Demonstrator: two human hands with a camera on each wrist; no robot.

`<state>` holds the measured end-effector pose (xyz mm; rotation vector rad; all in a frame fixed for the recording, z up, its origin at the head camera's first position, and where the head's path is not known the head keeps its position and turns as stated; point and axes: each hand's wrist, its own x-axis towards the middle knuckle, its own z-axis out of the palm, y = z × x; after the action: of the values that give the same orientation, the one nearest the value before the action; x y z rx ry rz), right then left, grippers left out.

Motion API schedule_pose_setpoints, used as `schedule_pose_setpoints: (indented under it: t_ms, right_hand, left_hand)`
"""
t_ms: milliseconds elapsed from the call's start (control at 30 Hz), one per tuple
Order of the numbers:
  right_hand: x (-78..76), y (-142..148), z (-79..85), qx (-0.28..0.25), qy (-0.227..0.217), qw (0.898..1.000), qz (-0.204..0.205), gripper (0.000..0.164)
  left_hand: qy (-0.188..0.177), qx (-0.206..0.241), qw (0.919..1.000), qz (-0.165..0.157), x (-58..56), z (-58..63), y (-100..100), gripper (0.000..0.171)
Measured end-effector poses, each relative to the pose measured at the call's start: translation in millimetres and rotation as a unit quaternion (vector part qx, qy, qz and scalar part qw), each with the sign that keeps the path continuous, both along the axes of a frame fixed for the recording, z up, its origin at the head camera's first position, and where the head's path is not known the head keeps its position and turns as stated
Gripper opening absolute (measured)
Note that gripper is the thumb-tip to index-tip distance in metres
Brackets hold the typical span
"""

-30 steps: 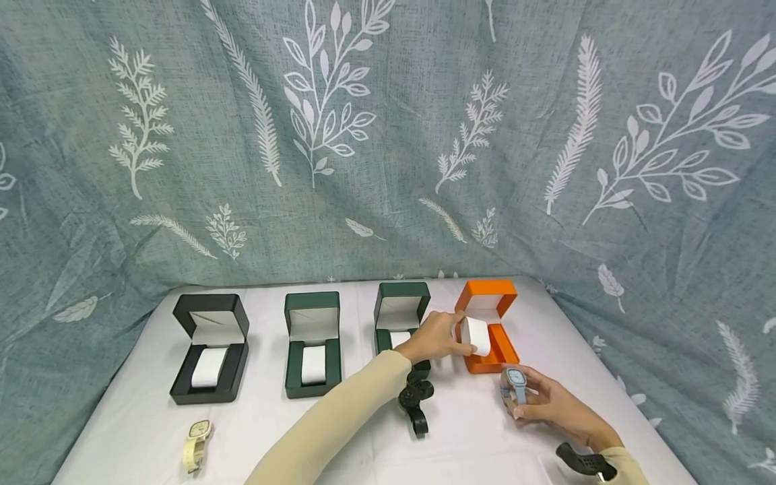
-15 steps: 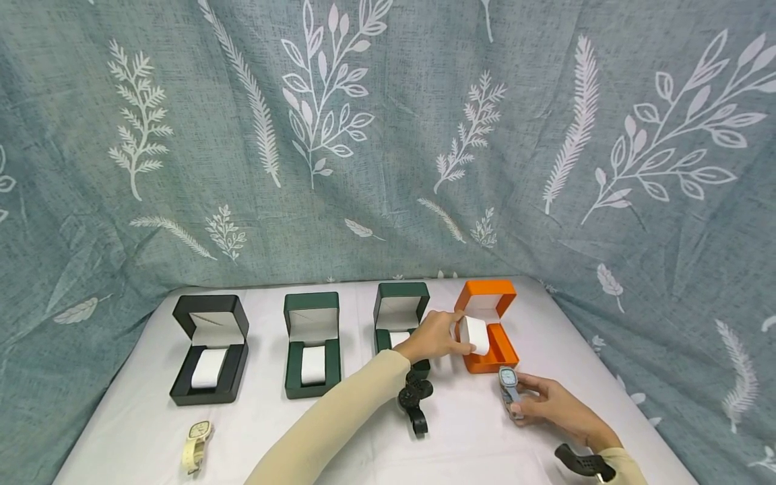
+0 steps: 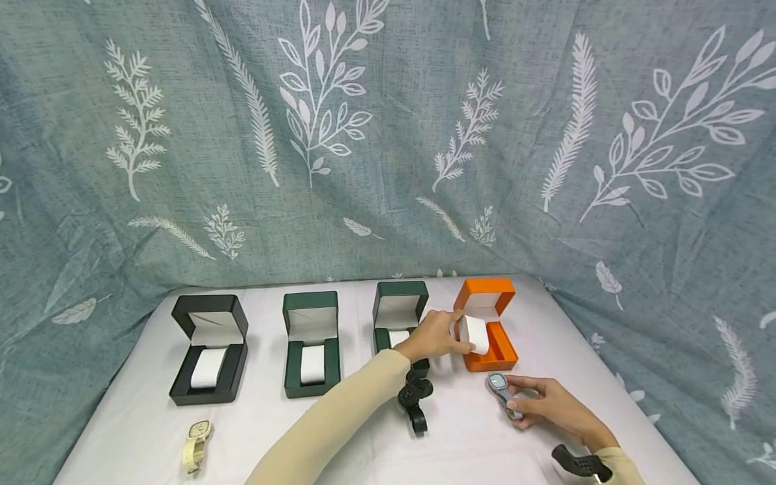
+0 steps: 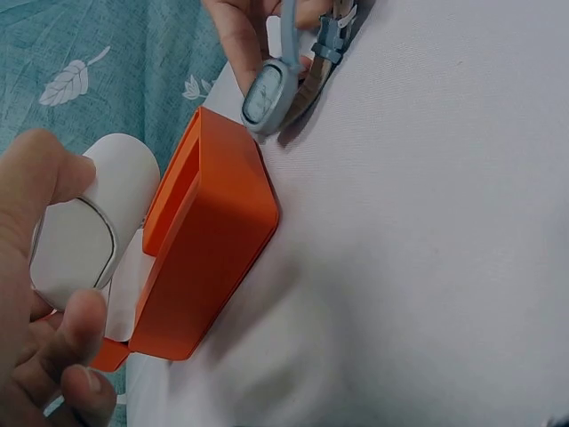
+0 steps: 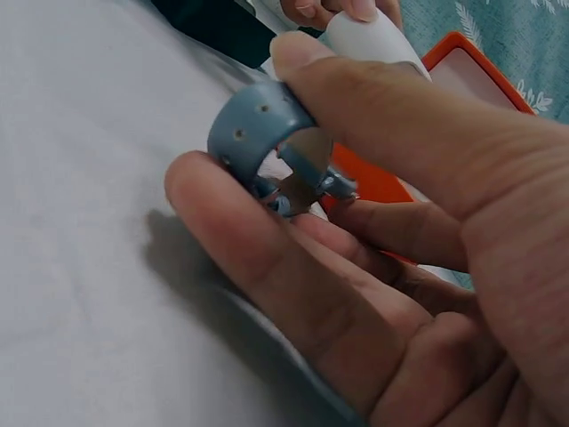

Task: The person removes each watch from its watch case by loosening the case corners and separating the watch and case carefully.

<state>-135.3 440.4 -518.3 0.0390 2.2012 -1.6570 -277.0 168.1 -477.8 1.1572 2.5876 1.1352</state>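
Observation:
My left hand (image 3: 434,335) grips a white watch cushion (image 3: 476,335) between thumb and fingers, above the open orange watch box (image 3: 506,347). The box's lid stands up at the back, and its orange interior shows. To the front right, my right hand (image 3: 548,405) pinches a light blue wristwatch (image 3: 498,382), its square-cornered face turned up. In the left wrist view the watch (image 4: 269,96) is near the box's front corner. Its blue strap (image 5: 253,124) forms a loop between thumb and fingers in the right wrist view.
A black watch box (image 3: 182,377) and a green watch box (image 3: 295,377) stand open with white cushions. Another open green box (image 3: 401,291) is partly behind the left hand. A cream wristwatch (image 3: 195,444) lies front left. A black strapped item (image 3: 414,404) is below the left wrist.
My right hand has brought the blue watch a little to the left and lower, tilting its face. The left hand with the cushion has stayed nearly still.

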Motion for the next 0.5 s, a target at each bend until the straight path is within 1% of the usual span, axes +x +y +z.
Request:
schedule_pose_setpoints:
  t_ms: [200, 400, 500]
  right_hand:
    - [1.2, -2.0, 1.2, 0.013, -0.003, 1.000, -0.006, 0.080]
    - [2.2, -1.8, 2.2, 0.005, -0.022, 1.000, -0.007, 0.080]
    - [2.7, -1.7, 3.6, 0.003, -0.025, 1.000, -0.005, 0.079]
  left_hand:
    - [-0.004, 0.004, 1.0000, -0.005, 0.5, -0.9, -1.0, 0.078]
    - [-0.011, 0.002, 0.9999, 0.000, 0.7, -1.4, -0.8, 0.078]
    - [-0.017, 0.000, 0.9999, 0.001, 0.6, -1.2, -0.1, 0.079]
